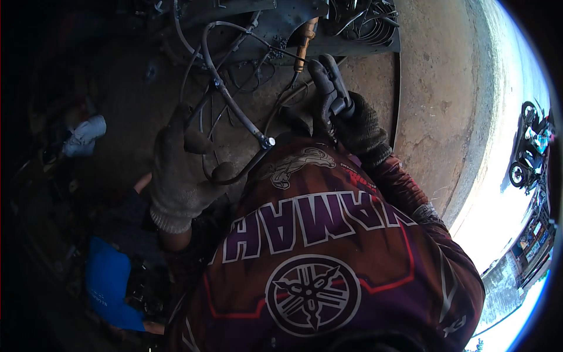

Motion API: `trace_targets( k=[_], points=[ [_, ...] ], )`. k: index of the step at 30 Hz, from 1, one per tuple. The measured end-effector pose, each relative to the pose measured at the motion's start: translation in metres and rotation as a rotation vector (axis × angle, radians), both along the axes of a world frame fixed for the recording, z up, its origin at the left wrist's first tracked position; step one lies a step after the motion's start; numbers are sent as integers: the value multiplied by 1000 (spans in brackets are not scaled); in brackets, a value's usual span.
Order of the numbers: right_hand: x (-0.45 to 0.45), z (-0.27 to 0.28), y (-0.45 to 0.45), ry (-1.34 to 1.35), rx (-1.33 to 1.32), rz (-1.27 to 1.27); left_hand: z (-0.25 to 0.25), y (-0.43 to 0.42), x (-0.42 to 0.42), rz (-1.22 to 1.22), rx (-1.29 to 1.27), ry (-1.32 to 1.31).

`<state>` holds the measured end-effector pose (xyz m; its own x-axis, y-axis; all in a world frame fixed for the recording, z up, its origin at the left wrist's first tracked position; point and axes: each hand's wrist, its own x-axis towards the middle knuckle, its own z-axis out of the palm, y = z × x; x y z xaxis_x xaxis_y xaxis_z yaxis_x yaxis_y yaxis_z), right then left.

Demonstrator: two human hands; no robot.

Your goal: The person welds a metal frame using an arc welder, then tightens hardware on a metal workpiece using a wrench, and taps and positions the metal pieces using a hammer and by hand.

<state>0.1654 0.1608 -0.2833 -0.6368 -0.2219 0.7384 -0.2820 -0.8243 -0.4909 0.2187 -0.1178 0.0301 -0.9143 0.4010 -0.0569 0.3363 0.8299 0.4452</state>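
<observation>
My left hand (183, 176), in a pale knit glove, is closed round the lower part of a bent metal rod frame (234, 108). The frame's curved bars rise in front of me, with a bright weld spot on one joint and a shiny end near my chest. My right hand (360, 126), in a darker, dirty glove, grips a dark welding electrode holder (331, 85). A thin welding rod (281, 51) runs from the holder's tip toward the frame's upper bars. My right fingers are partly hidden behind the holder.
An orange power tool (306, 44) hangs at the dark metal bench's edge (369, 50), beside coiled wire (375, 23). Cables (275, 108) lie on the ground. A person in blue (108, 287) is close at my left. Motorcycles (525, 149) stand far right.
</observation>
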Motion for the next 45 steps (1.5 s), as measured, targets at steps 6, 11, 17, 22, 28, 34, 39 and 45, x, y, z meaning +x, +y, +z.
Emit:
trace_targets(
  k=[6, 11, 17, 22, 28, 34, 39, 45],
  points=[
    [7, 16, 8, -64, 199, -149, -4, -5, 0, -41, 119, -59],
    [41, 63, 26, -323, 656, -379, 1, -2, -1, -30, 122, -59],
    [85, 116, 49, -693, 1229, -508, 1, 3, -2, -6, 47, -28],
    [91, 123, 57, -769, 1284, -501, -3, -2, 0, 4, -73, 40],
    [66, 113, 33, -881, 160, -10, -6, -11, 4, 24, -14, 40],
    [18, 52, 0, -110, 212, -440, -9, -17, 6, 35, -48, 78],
    [24, 16, -2, -60, 174, -389, -10, -18, 8, 7, -88, 114],
    [27, 37, 7, -8, 452, -555, -8, -18, 8, 7, -91, 119]
  ],
)
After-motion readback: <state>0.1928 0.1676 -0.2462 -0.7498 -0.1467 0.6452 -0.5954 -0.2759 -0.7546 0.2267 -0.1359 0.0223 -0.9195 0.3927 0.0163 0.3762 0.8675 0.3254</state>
